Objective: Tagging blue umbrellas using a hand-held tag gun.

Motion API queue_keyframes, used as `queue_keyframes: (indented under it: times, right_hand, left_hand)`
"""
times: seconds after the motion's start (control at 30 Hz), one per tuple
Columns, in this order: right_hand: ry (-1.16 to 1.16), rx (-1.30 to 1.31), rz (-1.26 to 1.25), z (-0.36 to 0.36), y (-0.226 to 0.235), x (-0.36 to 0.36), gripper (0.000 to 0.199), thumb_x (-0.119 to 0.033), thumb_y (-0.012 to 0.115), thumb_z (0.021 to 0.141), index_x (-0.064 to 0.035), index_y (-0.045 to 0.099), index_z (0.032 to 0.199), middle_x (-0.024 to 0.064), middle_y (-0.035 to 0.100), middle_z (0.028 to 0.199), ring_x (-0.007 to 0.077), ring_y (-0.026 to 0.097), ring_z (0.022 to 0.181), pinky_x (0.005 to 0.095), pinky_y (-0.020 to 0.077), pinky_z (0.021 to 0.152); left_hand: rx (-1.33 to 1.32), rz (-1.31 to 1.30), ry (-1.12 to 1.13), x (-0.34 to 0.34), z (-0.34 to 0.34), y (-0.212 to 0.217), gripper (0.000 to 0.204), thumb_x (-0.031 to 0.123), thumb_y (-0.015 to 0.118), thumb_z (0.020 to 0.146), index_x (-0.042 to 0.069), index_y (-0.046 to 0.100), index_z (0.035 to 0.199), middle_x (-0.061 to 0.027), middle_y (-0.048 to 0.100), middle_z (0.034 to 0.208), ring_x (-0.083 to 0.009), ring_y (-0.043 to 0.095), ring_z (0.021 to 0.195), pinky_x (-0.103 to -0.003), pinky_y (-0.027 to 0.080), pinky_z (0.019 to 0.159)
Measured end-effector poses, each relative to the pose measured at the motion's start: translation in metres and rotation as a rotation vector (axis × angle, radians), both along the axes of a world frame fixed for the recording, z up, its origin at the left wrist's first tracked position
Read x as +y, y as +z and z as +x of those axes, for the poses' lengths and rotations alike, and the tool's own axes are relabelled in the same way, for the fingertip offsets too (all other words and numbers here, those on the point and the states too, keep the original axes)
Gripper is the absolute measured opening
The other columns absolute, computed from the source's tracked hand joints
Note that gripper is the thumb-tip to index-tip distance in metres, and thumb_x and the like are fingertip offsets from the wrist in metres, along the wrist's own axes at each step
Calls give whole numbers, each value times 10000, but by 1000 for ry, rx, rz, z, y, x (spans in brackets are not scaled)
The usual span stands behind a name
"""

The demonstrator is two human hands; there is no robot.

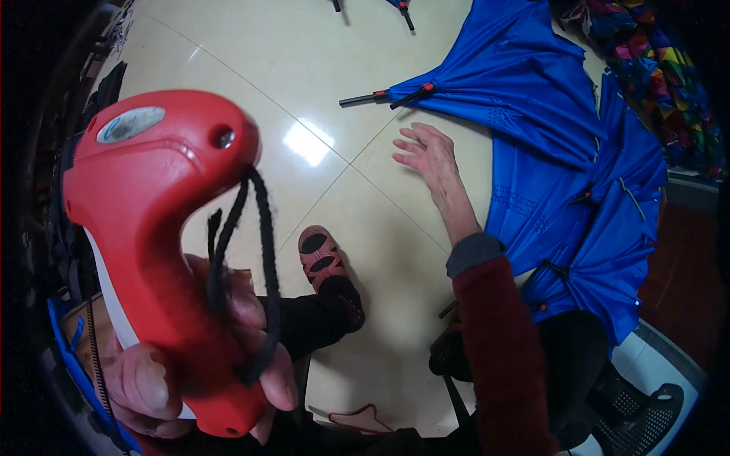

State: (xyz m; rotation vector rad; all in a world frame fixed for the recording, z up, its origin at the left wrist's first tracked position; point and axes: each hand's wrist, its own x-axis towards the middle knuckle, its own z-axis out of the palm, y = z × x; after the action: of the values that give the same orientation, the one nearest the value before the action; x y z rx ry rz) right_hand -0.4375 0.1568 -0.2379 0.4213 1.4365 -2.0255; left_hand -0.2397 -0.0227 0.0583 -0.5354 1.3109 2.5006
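Close to the view, my left hand [144, 387] is closed around the lower part of a red hand-held plastic tool [163, 163]. The tool has a bulging curved head, a silver oval badge, a small round hole and a white strip along its side. A looped black cord [266, 251] dangles from the head over my fingers. Stretched forward over the floor, my right hand [430, 159] is open and holds nothing. Just beyond it lies a blue folding umbrella [494, 83], partly spread, its black shaft ends pointing left.
More blue umbrellas [593, 228] overlap along the right. A multicoloured fabric pile [673, 83] fills the far right corner. Below it stands a perforated black chair or sandal-like piece [646, 422]. My foot in a reddish sandal [323, 258] rests on the pale tiled floor [395, 296].
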Motion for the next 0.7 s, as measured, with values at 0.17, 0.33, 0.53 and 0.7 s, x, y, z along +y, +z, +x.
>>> queue_keyframes:
  times: [0.17, 0.33, 0.53, 0.7]
  right_hand:
    - [-112, -47, -78, -21, -22, -30, 347, -153, 508, 843, 0, 418, 1142, 195, 472, 1154, 307, 552, 966, 489, 480, 796]
    - [-317, -75, -225, -47, -34, -30, 297, -181, 540, 843, -14, 460, 1074, 166, 506, 1055, 290, 536, 946, 522, 441, 844]
    - [-307, -121, -295, -65, -29, -9, 253, -203, 579, 828, -32, 500, 997, 141, 520, 948, 268, 525, 888, 521, 437, 853]
    - [-386, -159, -106, -62, -53, 20, 239, -214, 599, 818, -43, 512, 960, 128, 528, 896, 263, 531, 861, 524, 437, 850]
  left_hand:
    - [75, 58, -87, -29, 0, -7, 611, 273, 505, 818, -19, 234, 1281, -255, 458, 1116, -283, 559, 462, -322, 464, 355]
    - [37, 13, 39, -25, 3, -4, 585, 248, 450, 857, 39, 197, 1342, -272, 464, 1141, -298, 566, 487, -332, 472, 379]
    - [-84, 157, -55, -33, -7, 0, 577, 259, 441, 867, 74, 189, 1351, -308, 524, 997, -305, 555, 472, -331, 473, 375]
    - [-90, 27, 74, -16, -12, -3, 609, 288, 450, 862, 65, 166, 1352, -314, 543, 856, -297, 539, 429, -319, 473, 372]
